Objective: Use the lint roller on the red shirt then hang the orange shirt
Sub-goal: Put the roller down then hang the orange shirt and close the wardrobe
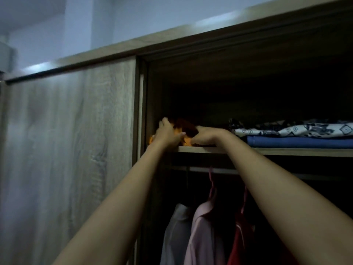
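Observation:
Both my arms reach up to the wardrobe's top shelf (pixel 277 151). A bunched orange shirt (pixel 186 142) lies at the shelf's left end, partly in shadow. My left hand (pixel 168 133) grips it from the left, fingers curled over the top of the cloth. My right hand (pixel 207 136) holds the same bundle from the right, fingers tucked into it. Below the shelf a red shirt (pixel 241 243) hangs from the rail on a hanger. No lint roller is in view.
A wood-grain sliding door (pixel 72 150) covers the wardrobe's left half. On the shelf to the right lie a folded patterned cloth (pixel 298 130) and a folded blue cloth (pixel 298 142). A pink garment (pixel 205 232) and a white garment (pixel 176 226) hang from the rail (pixel 221 170).

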